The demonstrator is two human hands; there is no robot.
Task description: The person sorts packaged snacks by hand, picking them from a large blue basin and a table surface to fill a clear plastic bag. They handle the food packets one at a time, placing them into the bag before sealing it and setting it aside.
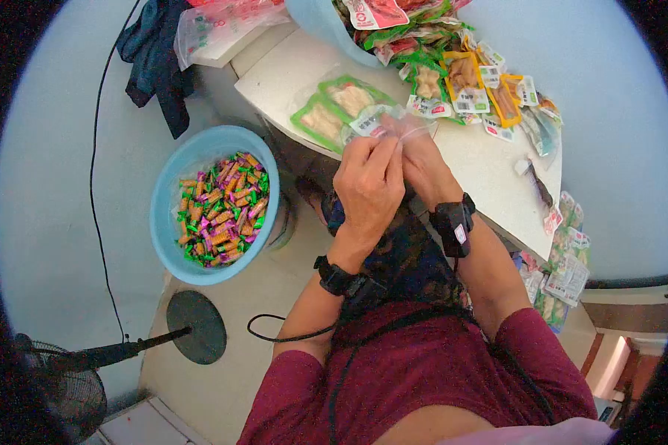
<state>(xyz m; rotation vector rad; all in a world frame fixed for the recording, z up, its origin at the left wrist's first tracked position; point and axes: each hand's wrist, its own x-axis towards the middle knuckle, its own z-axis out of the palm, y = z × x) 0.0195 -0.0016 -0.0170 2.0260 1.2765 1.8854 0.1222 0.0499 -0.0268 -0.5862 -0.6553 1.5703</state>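
Note:
A clear plastic bag (369, 121) with green-edged food packets (323, 122) inside lies at the near edge of the white table (274, 74). My left hand (369, 178) has its fingers pinched together at the bag's near end. Right beside it, my right hand (423, 157) is closed on the same end, its fingertips partly hidden behind the plastic and the left hand. A white label shows through the plastic just beyond my fingers.
Loose snack packets (464, 78) spill from a blue basin (323, 26) at the table's back. To the left stands a blue basin (163, 222) of wrapped candies (223, 211). A fan base (196, 326) rests on the floor. More packets (568, 278) sit low at the right.

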